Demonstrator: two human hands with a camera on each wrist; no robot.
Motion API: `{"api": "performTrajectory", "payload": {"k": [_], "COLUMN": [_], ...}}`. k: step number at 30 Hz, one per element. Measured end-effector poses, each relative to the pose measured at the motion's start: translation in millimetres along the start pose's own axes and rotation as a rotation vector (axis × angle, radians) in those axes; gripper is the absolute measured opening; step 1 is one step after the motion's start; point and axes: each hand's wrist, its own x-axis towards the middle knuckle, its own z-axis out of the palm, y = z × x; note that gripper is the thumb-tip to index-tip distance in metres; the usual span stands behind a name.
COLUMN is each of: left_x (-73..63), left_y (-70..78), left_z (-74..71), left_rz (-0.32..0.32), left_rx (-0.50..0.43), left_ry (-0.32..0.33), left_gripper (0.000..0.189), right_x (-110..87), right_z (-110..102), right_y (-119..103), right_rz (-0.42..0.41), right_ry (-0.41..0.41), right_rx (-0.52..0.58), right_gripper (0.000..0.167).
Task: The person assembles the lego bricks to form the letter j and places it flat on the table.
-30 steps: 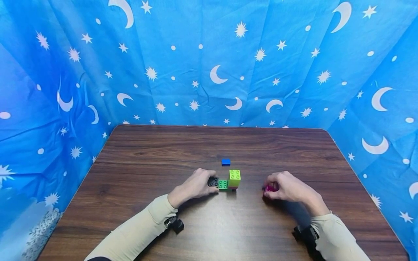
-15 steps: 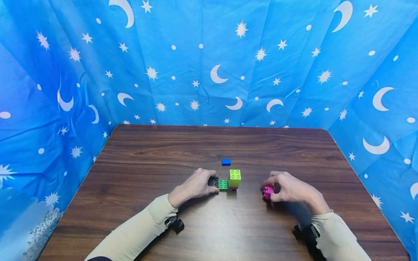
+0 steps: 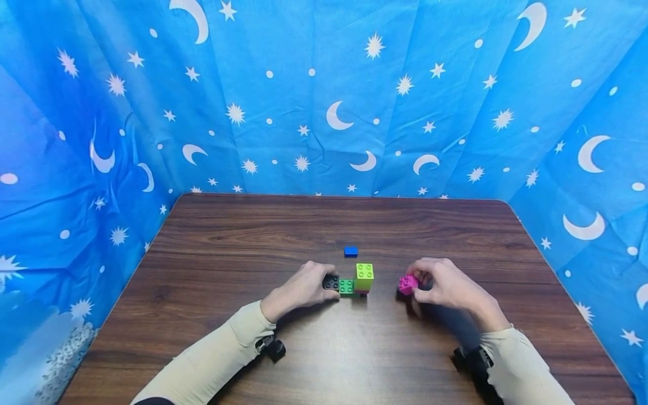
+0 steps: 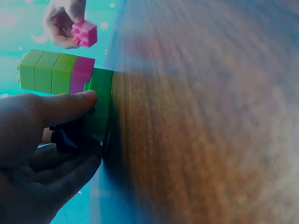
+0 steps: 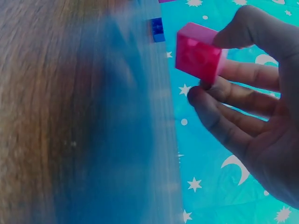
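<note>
My left hand [image 3: 304, 284] grips the black brick [image 3: 331, 282] at the left end of a small build, thumb on one side and fingers on the other. Beside that brick lies a green base [image 3: 346, 287] with studs on top. At its right end a tower of several lime green bricks [image 4: 41, 71] rises from one pink brick [image 4: 82, 73]. Right of the build, my right hand [image 3: 442, 286] pinches a loose pink brick [image 3: 408, 284] between thumb and fingers, held tilted above the table. Its hollow underside faces the right wrist view.
A small blue brick [image 3: 351, 252] lies behind the build on the dark wooden table [image 3: 253, 225]. A blue cloth [image 3: 304, 152] with moons and stars hangs around the table's back and sides.
My right hand has turned the loose pink brick so its studs show, and carried it a little left and away from me. My left hand and the build have stayed put.
</note>
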Motion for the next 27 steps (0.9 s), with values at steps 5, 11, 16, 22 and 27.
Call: {"api": "performTrajectory", "payload": {"k": [5, 11, 16, 22, 27], "left_x": [0.0, 0.1, 0.3, 0.9, 1.3], "left_y": [0.4, 0.5, 1.0, 1.3, 1.3], "left_z": [0.3, 1.1, 0.7, -0.6, -0.3], "left_rz": [0.000, 0.001, 0.004, -0.001, -0.005], "left_rx": [0.005, 0.001, -0.003, -0.031, -0.028], "left_ry": [0.000, 0.001, -0.001, -0.004, -0.009], "left_gripper": [0.030, 0.030, 0.030, 0.028, 0.027], "right_x": [2.4, 5.9, 9.4, 15.2, 22.5], "right_z": [-1, -3, -6, -10, -11], "right_y": [-2, -4, -7, -10, -13], "right_rz": [-0.016, -0.016, -0.049, -0.096, -0.146], "right_ry": [0.072, 0.083, 0.123, 0.207, 0.257], "right_rx": [0.023, 0.029, 0.044, 0.061, 0.091], "right_gripper": [0.029, 0.030, 0.032, 0.034, 0.034]}}
